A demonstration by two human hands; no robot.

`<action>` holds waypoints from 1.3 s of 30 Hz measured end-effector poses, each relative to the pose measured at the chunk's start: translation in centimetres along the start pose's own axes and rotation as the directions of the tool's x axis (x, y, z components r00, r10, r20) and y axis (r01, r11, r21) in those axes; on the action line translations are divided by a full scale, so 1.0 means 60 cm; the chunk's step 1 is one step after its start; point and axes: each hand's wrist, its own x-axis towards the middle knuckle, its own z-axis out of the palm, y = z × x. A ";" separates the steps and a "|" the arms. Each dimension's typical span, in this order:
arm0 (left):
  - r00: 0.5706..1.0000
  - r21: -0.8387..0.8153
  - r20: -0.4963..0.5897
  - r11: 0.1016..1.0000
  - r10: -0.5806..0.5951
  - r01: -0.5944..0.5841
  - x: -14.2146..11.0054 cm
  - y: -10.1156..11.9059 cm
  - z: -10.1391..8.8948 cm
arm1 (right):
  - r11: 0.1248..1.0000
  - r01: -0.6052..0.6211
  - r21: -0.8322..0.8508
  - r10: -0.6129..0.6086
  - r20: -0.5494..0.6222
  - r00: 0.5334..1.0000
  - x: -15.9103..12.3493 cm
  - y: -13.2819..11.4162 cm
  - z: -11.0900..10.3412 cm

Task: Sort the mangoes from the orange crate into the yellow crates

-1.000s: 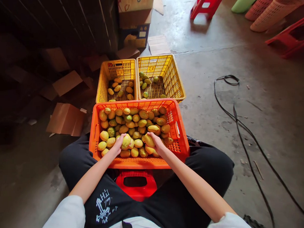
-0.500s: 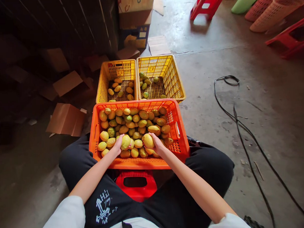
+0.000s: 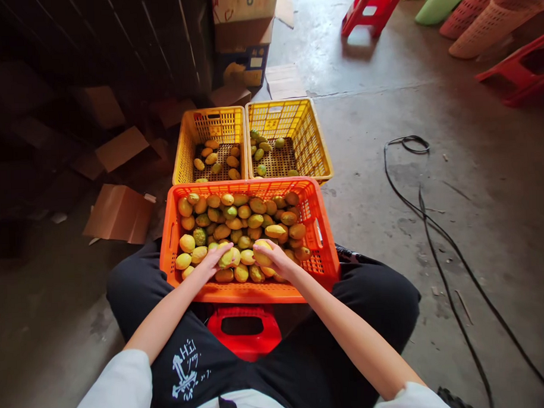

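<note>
An orange plastic crate (image 3: 257, 295) full of yellow and greenish lemons (image 3: 255, 221) is in front of me, between my knees. My left hand (image 3: 213, 262) is closed round a yellow-green lemon (image 3: 227, 259), its fingers mostly over and behind the fruit. A little to the right, my right hand (image 3: 278, 260) grips a yellower lemon (image 3: 261, 255), with the thumb side lying across it. Both fruits are held just above the near part of the pile, apart from each other.
Two yellow crates (image 3: 209, 117) with some lemons inside stand beyond the orange one. A red stool (image 3: 245, 342) is under the near edge. Cardboard pieces (image 3: 118, 215) lie left; black cable (image 3: 447, 239) runs over the floor right.
Both hands have turned slightly over their lemons, so more of the fingers now shows on top. The crates and the other fruit look unchanged.
</note>
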 end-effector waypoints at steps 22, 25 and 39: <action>0.996 -0.153 -0.021 0.984 -0.092 0.088 -0.028 0.023 0.031 | 0.986 -0.047 0.163 0.055 -0.044 0.998 0.039 0.021 -0.016; 0.994 -0.188 -0.024 0.977 -0.104 0.097 -0.025 0.025 0.027 | 0.971 -0.034 0.238 0.052 -0.069 0.996 0.042 0.021 -0.019; 0.996 -0.272 -0.053 0.960 -0.077 0.060 -0.033 0.030 0.032 | 0.974 -0.028 0.224 0.059 -0.130 0.990 0.059 0.030 -0.030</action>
